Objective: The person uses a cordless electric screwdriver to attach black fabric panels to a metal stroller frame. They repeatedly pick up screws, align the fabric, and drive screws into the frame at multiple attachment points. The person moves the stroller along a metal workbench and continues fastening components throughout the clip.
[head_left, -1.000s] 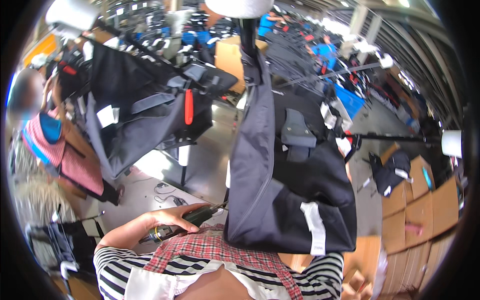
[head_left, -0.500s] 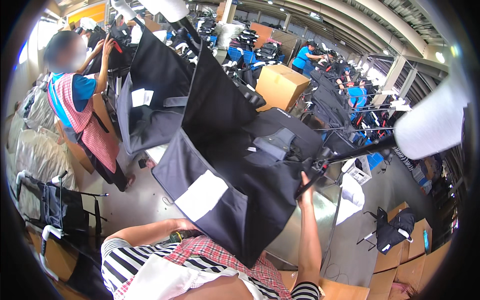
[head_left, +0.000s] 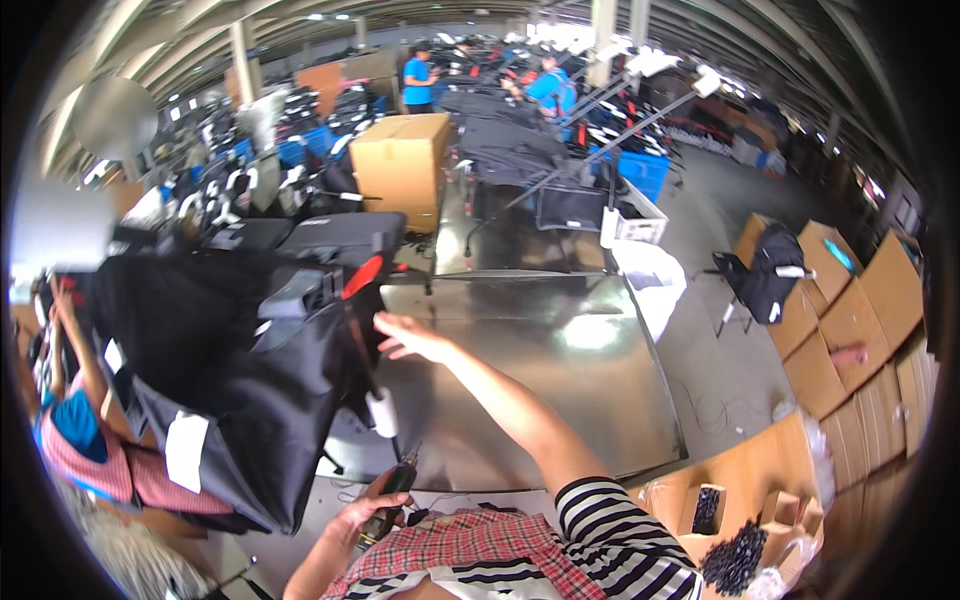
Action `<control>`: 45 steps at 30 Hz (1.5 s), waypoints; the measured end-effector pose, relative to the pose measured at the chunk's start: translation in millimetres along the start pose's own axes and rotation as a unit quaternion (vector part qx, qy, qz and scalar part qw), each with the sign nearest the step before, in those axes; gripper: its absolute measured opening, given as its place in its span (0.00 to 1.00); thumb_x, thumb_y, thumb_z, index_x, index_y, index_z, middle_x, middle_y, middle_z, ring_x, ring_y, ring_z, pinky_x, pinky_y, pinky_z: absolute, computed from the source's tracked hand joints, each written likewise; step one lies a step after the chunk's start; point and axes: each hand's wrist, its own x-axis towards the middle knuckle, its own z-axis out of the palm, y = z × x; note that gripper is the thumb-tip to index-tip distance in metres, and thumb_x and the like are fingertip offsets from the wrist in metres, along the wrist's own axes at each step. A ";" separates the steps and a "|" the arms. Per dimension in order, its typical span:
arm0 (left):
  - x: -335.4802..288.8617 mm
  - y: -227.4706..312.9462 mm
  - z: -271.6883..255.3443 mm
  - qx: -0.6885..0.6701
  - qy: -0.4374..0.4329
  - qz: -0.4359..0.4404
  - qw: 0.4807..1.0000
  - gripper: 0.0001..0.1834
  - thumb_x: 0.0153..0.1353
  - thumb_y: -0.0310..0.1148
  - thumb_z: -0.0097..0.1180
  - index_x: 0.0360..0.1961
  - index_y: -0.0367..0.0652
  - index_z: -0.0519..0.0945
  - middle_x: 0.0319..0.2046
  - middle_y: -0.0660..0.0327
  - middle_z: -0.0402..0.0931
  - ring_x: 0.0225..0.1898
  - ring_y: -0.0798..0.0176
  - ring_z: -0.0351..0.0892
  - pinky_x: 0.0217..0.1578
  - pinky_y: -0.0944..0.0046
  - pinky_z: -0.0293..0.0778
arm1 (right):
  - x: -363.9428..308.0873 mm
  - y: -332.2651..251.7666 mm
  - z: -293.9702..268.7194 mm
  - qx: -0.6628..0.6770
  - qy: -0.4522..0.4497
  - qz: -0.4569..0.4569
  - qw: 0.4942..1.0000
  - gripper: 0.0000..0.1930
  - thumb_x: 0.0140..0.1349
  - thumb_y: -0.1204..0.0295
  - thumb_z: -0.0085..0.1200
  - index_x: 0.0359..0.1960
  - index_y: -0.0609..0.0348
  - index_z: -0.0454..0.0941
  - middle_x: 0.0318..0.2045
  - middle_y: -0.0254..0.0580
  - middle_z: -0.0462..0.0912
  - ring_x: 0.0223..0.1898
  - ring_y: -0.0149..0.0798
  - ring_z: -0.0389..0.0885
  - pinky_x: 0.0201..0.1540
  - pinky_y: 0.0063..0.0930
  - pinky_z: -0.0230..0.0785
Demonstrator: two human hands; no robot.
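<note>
A large black fabric body (head_left: 215, 340) on a folding frame, with white padded bar ends, stands tilted at the left end of the shiny metal worktable (head_left: 530, 370). White labels show on its cloth, and a blurred red part (head_left: 362, 277) sits at its right edge. My right hand (head_left: 412, 338) is open, fingers spread, beside that edge; whether it touches is unclear. Low in front of me, my left hand (head_left: 368, 512) is closed round a dark power screwdriver (head_left: 402, 476), its tip pointing up and away.
Another folded black frame (head_left: 580, 208) lies across the far table, long bars slanting upward. A cardboard box (head_left: 400, 170) stands beyond. Black small parts (head_left: 735, 560) lie on a board at lower right, near cartons (head_left: 840, 340). A co-worker (head_left: 85, 440) is close on the left.
The view has swung right, putting the fabric body farther left. My right hand has let go of its frame and opened. The power screwdriver in my left hand now shows plainly.
</note>
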 end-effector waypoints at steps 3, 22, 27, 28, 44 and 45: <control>30.1 18.9 21.3 -0.089 -0.024 0.004 0.996 0.52 0.52 0.34 0.75 0.73 0.49 0.54 0.47 0.54 0.76 0.31 0.61 0.80 0.33 0.60 0.79 | -19.9 42.8 -85.1 -0.111 0.013 0.015 0.994 0.47 0.64 0.40 0.56 0.74 0.61 0.55 0.69 0.45 0.68 0.57 0.38 0.79 0.52 0.34 0.76; 174.6 65.9 105.5 -0.185 0.140 -0.110 0.966 0.42 0.56 0.31 0.70 0.71 0.47 0.63 0.43 0.60 0.77 0.46 0.63 0.79 0.48 0.63 0.77 | -64.5 -73.3 -726.3 -0.330 0.617 -0.112 0.706 0.33 0.71 0.40 0.44 0.38 0.65 0.76 0.23 0.46 0.82 0.29 0.47 0.84 0.38 0.40 0.72; 179.4 44.2 114.7 -0.210 0.120 -0.110 0.964 0.42 0.57 0.31 0.70 0.71 0.47 0.63 0.43 0.60 0.77 0.45 0.63 0.79 0.47 0.63 0.78 | -86.6 -96.7 -559.3 -0.413 0.544 -0.119 0.720 0.27 0.72 0.47 0.47 0.34 0.63 0.80 0.20 0.44 0.84 0.27 0.46 0.87 0.37 0.41 0.76; 181.4 42.2 110.2 -0.207 0.103 -0.111 0.966 0.42 0.57 0.31 0.70 0.71 0.47 0.63 0.43 0.60 0.77 0.45 0.63 0.79 0.47 0.63 0.78 | -101.3 -99.8 -512.6 -0.414 0.528 -0.101 0.735 0.30 0.71 0.44 0.47 0.32 0.62 0.81 0.20 0.45 0.85 0.30 0.49 0.88 0.39 0.43 0.77; 65.0 -37.0 65.9 -0.166 -0.031 -0.116 0.979 0.40 0.59 0.31 0.68 0.70 0.46 0.62 0.50 0.46 0.79 0.50 0.53 0.82 0.52 0.55 0.80 | -284.5 -20.1 -137.6 -0.683 0.174 -0.108 0.702 0.23 0.66 0.48 0.54 0.42 0.57 0.81 0.36 0.47 0.83 0.42 0.52 0.82 0.46 0.46 0.71; 56.7 -43.5 64.2 -0.171 -0.047 -0.126 0.976 0.40 0.59 0.31 0.67 0.71 0.46 0.62 0.52 0.44 0.78 0.50 0.52 0.82 0.52 0.54 0.81 | -291.6 -14.0 -129.6 -0.699 0.179 -0.117 0.682 0.22 0.65 0.47 0.55 0.38 0.55 0.79 0.32 0.42 0.82 0.39 0.50 0.82 0.44 0.44 0.70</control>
